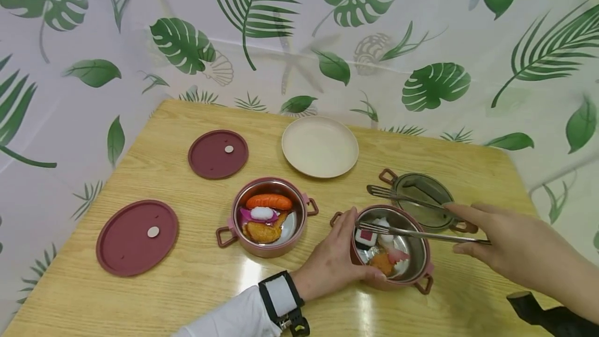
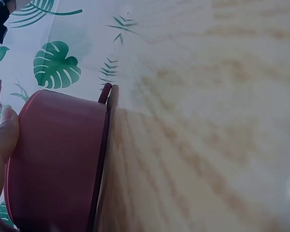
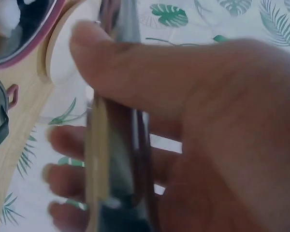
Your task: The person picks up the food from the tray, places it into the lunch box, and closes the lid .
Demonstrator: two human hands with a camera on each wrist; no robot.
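Apparently set aside for access, maroon lids (image 1: 124, 243) at left. Next, sausage (image 1: 269, 202) in left pot (image 1: 267, 251). Clasps right pot (image 1: 399, 283) on table (image 1: 164, 176) with left hand (image 1: 329, 264), likely for steadiness; pinches tongs (image 1: 423, 234), spread apart, partly above food (image 1: 381, 264), with right hand (image 1: 515, 238), perhaps for reach.

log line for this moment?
left hand: grips right pot | right hand: holds open tongs | food: in right pot, left pot
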